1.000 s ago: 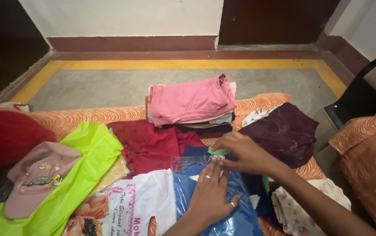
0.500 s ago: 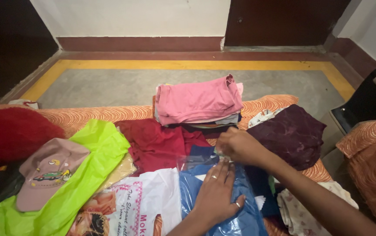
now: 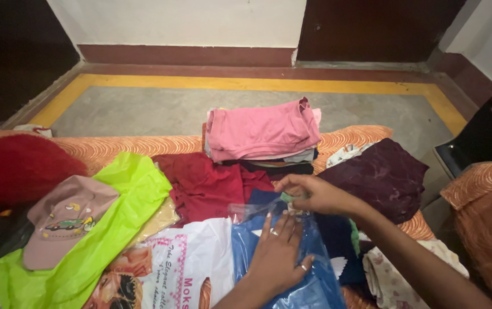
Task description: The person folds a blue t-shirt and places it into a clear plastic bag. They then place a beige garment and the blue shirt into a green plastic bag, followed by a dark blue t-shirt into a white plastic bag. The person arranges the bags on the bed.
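A blue folded garment in a clear plastic sleeve [image 3: 283,260] lies on the orange swirl-patterned bedcover [image 3: 114,149], at six o'clock from the stack of folded clothes topped in pink [image 3: 260,134]. The left hand [image 3: 277,254] rests flat on it, fingers spread, gripping nothing. The right hand [image 3: 314,194] sits at the sleeve's twelve o'clock end, fingers pinched shut on its open flap. A lime-green plastic bag [image 3: 111,217] lies at nine o'clock, a dark maroon cloth [image 3: 386,174] at two o'clock.
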